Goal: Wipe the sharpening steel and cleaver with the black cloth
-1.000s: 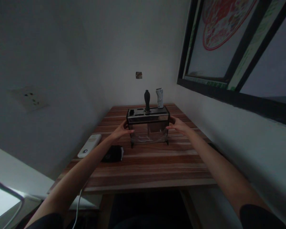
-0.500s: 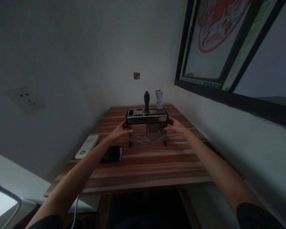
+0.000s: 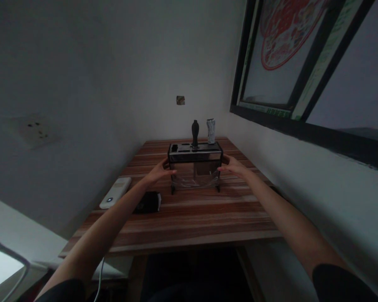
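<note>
A knife holder (image 3: 195, 157) stands upright on the table, with a shiny slotted top, see-through front and dark legs. My left hand (image 3: 160, 171) grips its left end, thumb on the front and fingers behind the side. At the opposite end, my right hand (image 3: 233, 166) holds it the same way. A black handle (image 3: 195, 133) sticks up from the middle of the top. Further right, a silver-grey handle (image 3: 211, 131) rises from it too. What lies below the two handles is hard to make out in the dim light.
The wood-striped table (image 3: 208, 222) meets the walls. A white power bank (image 3: 116, 193) lies at the left edge. Beside my left forearm is a black pouch-like item (image 3: 148, 202), partly covered. A dark-framed window (image 3: 267, 110) hangs over the right side. A white cable (image 3: 100, 279) drops below the table.
The knife holder has shifted very slightly to the right, its left end turned a little away from me. Both hands stay on its ends.
</note>
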Tool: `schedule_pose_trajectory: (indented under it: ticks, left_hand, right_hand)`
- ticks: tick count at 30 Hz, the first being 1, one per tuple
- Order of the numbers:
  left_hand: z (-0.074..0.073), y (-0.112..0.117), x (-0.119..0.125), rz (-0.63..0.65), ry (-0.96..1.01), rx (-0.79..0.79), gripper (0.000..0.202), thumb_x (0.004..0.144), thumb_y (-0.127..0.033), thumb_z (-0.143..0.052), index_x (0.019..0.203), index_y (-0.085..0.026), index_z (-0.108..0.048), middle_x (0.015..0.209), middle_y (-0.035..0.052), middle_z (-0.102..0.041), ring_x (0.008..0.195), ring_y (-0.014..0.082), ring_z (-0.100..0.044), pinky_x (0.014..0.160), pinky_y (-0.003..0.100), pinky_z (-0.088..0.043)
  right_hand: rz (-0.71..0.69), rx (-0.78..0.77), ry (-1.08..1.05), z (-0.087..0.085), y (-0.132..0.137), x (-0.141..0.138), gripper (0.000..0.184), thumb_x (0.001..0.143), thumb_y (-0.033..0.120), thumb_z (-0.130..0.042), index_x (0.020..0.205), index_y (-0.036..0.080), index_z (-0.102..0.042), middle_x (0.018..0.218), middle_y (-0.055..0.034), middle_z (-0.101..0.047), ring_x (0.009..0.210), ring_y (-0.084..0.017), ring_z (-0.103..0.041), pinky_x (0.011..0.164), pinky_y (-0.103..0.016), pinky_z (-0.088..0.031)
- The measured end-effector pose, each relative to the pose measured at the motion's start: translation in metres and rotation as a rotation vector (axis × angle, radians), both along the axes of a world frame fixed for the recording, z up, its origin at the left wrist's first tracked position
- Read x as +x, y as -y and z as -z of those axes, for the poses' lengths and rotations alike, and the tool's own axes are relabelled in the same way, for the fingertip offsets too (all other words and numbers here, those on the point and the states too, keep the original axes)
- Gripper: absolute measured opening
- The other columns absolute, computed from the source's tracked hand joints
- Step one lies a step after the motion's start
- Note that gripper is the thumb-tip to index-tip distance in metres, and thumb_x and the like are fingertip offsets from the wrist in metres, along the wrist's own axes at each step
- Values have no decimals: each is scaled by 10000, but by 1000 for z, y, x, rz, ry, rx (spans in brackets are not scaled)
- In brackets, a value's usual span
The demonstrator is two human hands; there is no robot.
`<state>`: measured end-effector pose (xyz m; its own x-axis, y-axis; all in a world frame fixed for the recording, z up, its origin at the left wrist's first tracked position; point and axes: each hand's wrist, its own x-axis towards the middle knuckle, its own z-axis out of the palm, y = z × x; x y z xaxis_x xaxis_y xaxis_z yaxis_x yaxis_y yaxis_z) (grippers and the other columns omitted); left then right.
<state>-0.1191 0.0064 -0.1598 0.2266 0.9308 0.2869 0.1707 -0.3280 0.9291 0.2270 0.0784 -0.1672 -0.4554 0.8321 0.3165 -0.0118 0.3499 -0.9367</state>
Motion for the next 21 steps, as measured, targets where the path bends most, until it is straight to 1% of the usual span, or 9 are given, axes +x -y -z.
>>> schedule_pose_trajectory:
  ticks: [7, 11, 13, 16, 18, 20, 21]
  left_hand:
    - [1, -2, -2, 1, -10, -2, 842, 603, -411, -826, 1354, -227, -495, 1406, 123, -528, 1302, 326, -462, 1089, 490, -353]
    - [3, -3, -3, 4, -27, 1, 890, 625, -421, -810, 1406, -220, -433, 1416, 124, -517, 1323, 327, -437, 1109, 509, -316]
    - [5, -4, -4, 19, -40, 2, 913, 631, -420, -807, 1428, -228, -405, 1425, 131, -508, 1319, 324, -446, 1108, 506, -318]
    - [7, -3, -6, 55, -61, 13, 1006, 577, -419, -841, 1450, -251, -371, 1461, 141, -464, 1328, 315, -445, 1104, 467, -341]
    - [7, 0, -12, 54, -79, 24, 1072, 545, -431, -855, 1466, -259, -335, 1500, 147, -406, 1363, 309, -402, 1106, 454, -341]
    - [7, 6, -22, 13, -105, 35, 1060, 585, -460, -827, 1479, -251, -297, 1528, 155, -355, 1394, 300, -356, 1108, 461, -334]
    - [7, 11, -28, -20, -123, 43, 1013, 630, -477, -794, 1479, -240, -294, 1530, 160, -349, 1398, 295, -350, 1106, 465, -334]
  right_hand:
    - [-43, 0, -10, 5, -1, 2, 712, 539, 245, -865, 1210, 259, -629, 1341, -65, -590, 1270, -263, -507, 1106, -460, -338]
    - [-46, -19, -2, 7, -1, 2, 715, 549, 266, -863, 1220, 265, -618, 1354, -66, -579, 1275, -263, -502, 1105, -462, -342]
    - [-32, -9, 12, 7, 0, 1, 721, 550, 296, -862, 1225, 261, -613, 1361, -70, -573, 1286, -272, -491, 1109, -469, -337]
    - [22, 66, 48, 11, 6, 0, 723, 600, 351, -837, 1267, 251, -578, 1394, -74, -543, 1313, -270, -463, 1134, -465, -298]
    - [84, 128, 65, 15, 14, -1, 736, 655, 387, -803, 1323, 250, -524, 1439, -81, -492, 1335, -267, -435, 1133, -460, -301]
    - [182, 163, 65, 19, 26, -1, 755, 692, 418, -772, 1364, 251, -471, 1475, -96, -440, 1342, -277, -420, 1108, -468, -339]
    - [244, 173, 62, 20, 34, 0, 751, 705, 431, -759, 1369, 250, -459, 1474, -105, -434, 1335, -284, -425, 1093, -475, -357]
